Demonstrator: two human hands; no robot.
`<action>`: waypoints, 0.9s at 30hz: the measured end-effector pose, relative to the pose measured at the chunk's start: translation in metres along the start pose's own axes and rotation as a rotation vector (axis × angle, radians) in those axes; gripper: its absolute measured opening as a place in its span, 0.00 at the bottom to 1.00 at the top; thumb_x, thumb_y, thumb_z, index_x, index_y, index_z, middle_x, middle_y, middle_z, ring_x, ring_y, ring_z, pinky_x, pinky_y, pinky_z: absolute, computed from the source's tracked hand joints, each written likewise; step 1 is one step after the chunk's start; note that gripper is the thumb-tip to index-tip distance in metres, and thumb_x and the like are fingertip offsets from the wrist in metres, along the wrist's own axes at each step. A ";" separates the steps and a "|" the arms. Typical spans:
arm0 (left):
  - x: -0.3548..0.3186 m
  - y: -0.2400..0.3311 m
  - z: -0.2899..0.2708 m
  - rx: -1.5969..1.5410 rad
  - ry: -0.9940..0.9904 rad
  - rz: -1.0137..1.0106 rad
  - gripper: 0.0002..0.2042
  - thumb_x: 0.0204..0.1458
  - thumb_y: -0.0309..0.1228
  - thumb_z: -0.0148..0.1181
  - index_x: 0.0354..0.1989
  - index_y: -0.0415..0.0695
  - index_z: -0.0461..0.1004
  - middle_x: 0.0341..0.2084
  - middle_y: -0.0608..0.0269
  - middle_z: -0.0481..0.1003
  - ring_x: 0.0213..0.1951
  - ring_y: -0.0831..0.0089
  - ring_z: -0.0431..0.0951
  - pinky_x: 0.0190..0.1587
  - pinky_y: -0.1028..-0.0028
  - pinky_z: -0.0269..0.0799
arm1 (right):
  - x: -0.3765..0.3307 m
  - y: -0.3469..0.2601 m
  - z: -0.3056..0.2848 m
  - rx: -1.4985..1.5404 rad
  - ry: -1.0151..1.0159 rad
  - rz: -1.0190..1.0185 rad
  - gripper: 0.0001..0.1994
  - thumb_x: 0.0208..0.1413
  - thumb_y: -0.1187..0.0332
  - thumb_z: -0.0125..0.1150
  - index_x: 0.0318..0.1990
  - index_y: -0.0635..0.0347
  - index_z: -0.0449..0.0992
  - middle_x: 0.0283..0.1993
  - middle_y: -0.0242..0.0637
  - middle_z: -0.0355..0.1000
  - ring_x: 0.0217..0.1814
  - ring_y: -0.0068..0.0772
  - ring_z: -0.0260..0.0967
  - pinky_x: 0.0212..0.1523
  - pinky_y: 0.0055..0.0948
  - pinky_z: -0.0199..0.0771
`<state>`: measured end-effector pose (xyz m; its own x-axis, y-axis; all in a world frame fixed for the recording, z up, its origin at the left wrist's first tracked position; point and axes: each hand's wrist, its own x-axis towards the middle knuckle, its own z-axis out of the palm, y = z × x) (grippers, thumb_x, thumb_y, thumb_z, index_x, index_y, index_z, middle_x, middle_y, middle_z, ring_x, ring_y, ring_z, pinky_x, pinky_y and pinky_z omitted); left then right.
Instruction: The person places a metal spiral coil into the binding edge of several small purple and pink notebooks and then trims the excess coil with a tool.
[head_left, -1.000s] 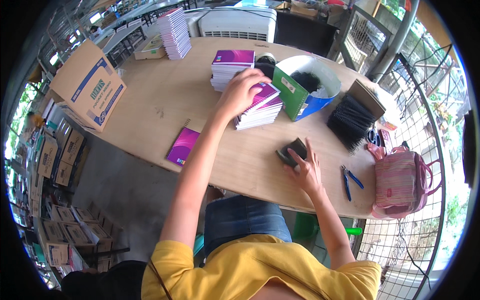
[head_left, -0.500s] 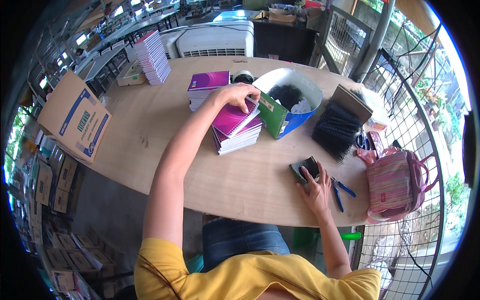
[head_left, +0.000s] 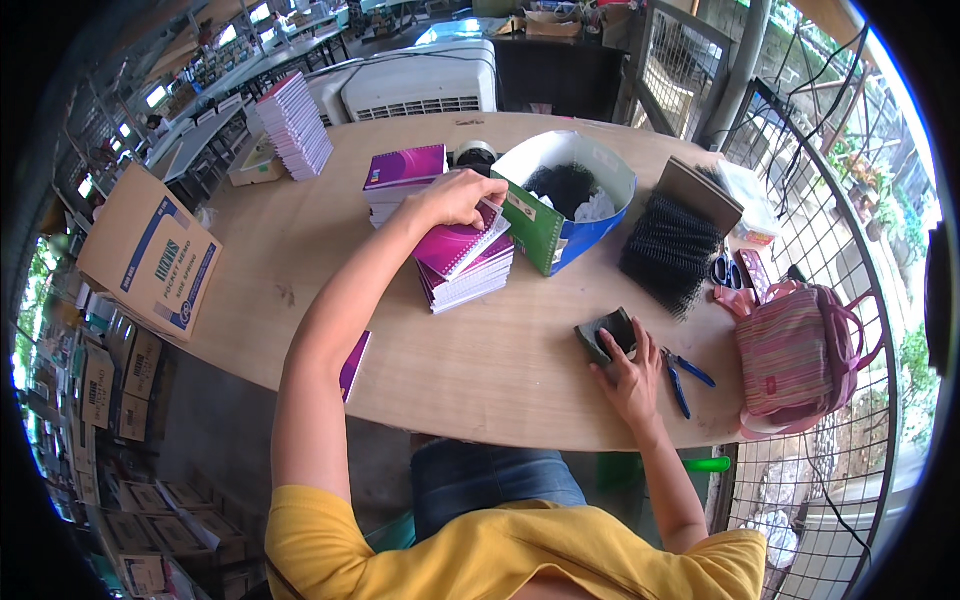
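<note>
My left hand [head_left: 460, 203] is closed on the spiral-bound edge of a purple notebook [head_left: 452, 248], the top one of a stack [head_left: 472, 290]. That notebook lies slightly askew on the others. My right hand [head_left: 630, 385] rests with fingers apart, its fingertips touching a small dark green-black block with a hollowed top [head_left: 592, 333]. Just right of this hand lie blue-handled pliers [head_left: 678, 385]. Behind the left hand stands another stack of purple notebooks [head_left: 405, 168]. One more purple notebook [head_left: 355, 368] sticks out from under my left forearm.
A green, white and blue box [head_left: 540, 235] holds black coils and white paper. Black spiral coils [head_left: 672, 245], scissors [head_left: 728, 270] and a pink striped bag [head_left: 790, 360] occupy the right side. A cardboard carton [head_left: 150, 255] and a tall notebook stack [head_left: 293, 128] stand left.
My left forearm has shifted slightly left, and a purple notebook now shows beside it. The left hand keeps its hold at the top notebook; the right hand stays by the dark block.
</note>
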<state>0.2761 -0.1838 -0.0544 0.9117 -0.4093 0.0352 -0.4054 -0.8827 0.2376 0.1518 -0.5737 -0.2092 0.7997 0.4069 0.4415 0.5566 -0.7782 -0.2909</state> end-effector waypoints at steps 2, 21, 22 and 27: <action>-0.004 -0.019 0.008 -0.036 -0.001 -0.003 0.23 0.37 0.23 0.73 0.46 0.50 0.77 0.40 0.59 0.81 0.46 0.55 0.80 0.46 0.57 0.73 | 0.002 -0.004 0.001 0.014 0.005 -0.016 0.31 0.46 0.59 0.72 0.62 0.40 0.75 0.72 0.54 0.53 0.68 0.61 0.55 0.65 0.57 0.57; -0.016 -0.006 0.008 0.001 0.088 0.036 0.20 0.34 0.23 0.75 0.41 0.50 0.84 0.41 0.66 0.81 0.47 0.62 0.80 0.50 0.63 0.73 | -0.001 0.003 0.002 0.027 0.018 -0.005 0.31 0.45 0.59 0.74 0.61 0.40 0.76 0.72 0.53 0.54 0.68 0.62 0.55 0.66 0.57 0.57; -0.016 -0.006 0.008 -0.012 0.084 0.038 0.20 0.34 0.23 0.75 0.41 0.50 0.84 0.41 0.65 0.81 0.46 0.62 0.80 0.50 0.63 0.74 | -0.001 0.003 0.002 0.028 0.019 -0.007 0.31 0.45 0.59 0.74 0.61 0.40 0.76 0.72 0.53 0.54 0.68 0.62 0.55 0.66 0.57 0.57; -0.018 -0.006 0.007 -0.025 0.067 0.042 0.21 0.34 0.23 0.74 0.42 0.49 0.84 0.41 0.63 0.82 0.45 0.62 0.81 0.49 0.63 0.75 | 0.000 0.002 0.002 0.025 0.012 0.002 0.31 0.45 0.59 0.74 0.61 0.40 0.76 0.72 0.53 0.54 0.68 0.62 0.54 0.66 0.57 0.57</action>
<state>0.2621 -0.1729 -0.0634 0.8969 -0.4284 0.1100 -0.4420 -0.8588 0.2589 0.1529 -0.5740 -0.2118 0.7981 0.3999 0.4507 0.5608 -0.7665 -0.3130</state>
